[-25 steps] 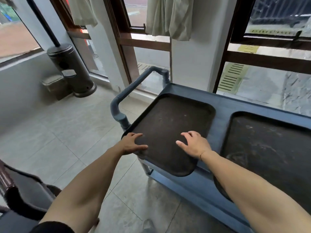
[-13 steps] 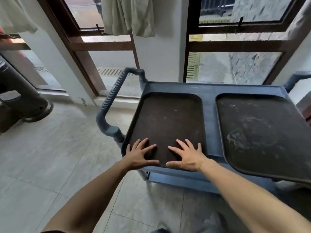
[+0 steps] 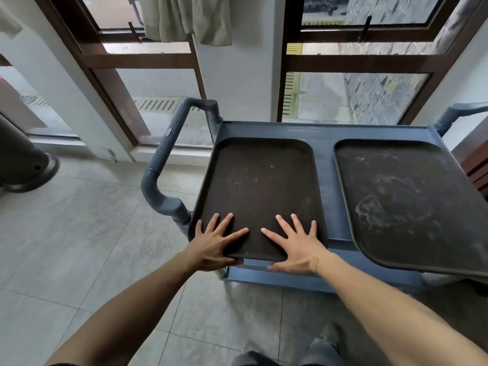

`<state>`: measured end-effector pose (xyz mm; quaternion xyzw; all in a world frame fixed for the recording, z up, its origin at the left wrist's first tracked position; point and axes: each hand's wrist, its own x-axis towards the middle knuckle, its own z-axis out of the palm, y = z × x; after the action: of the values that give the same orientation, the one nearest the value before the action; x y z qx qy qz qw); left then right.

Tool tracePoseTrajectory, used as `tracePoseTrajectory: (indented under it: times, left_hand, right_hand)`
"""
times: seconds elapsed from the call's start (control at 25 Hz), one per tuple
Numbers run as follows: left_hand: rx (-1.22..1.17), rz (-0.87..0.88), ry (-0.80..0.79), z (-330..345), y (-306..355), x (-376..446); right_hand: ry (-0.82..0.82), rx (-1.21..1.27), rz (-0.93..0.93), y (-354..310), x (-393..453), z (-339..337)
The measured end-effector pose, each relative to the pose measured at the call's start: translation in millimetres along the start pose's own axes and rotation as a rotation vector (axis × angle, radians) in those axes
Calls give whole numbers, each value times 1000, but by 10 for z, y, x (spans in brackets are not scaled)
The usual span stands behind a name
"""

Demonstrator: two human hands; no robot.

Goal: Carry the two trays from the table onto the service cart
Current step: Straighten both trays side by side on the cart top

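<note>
Two dark brown trays lie side by side on the top shelf of the blue service cart (image 3: pixel 327 133). The left tray (image 3: pixel 260 180) sits flat, and its near edge slightly overhangs the cart's front. My left hand (image 3: pixel 215 245) and my right hand (image 3: pixel 297 245) both rest on that near edge, fingers spread flat on top and thumbs tucked under the rim. The right tray (image 3: pixel 406 202) is scuffed; its near right corner sticks out past the cart's front edge. Neither hand touches it.
The cart's ribbed grey-blue handle (image 3: pixel 165 165) juts out on the left, and a second handle (image 3: pixel 459 112) shows at the far right. Windows and a white pillar stand just behind the cart. A dark round heater base (image 3: pixel 23 165) sits on the tiled floor at left.
The view has swung to face the cart squarely. My hands moved from the tray's sides to its near edge, and now lie spread flat there.
</note>
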<state>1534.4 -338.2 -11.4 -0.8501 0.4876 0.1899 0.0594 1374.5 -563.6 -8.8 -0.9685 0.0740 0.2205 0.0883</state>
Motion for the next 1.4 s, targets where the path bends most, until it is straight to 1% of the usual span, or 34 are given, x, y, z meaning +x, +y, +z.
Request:
tracePoseTrajectory:
  times: [0.48,0.8,1.04,1.2,1.28,1.4]
  left_hand:
    - [-4,-9,36,-297,-248,590]
    - [14,-17,-17,-340,-354,927]
    - [16,-41,-39,-230,-351,939]
    - [-86,-64,-2,-214,-365,865]
    - [-123,-29,-6,-198,-440,790]
    - [13,52,-30,-181,-549,658]
  right_hand:
    - [-2,5,19,322,517,-374]
    - [4,27,64,384,766,-373]
    - [30,-5,64,357,780,-250]
    - [13,118,107,307,726,-229]
    - [-20,158,112,259,660,-197]
    - [-44,70,104,170,569,-140]
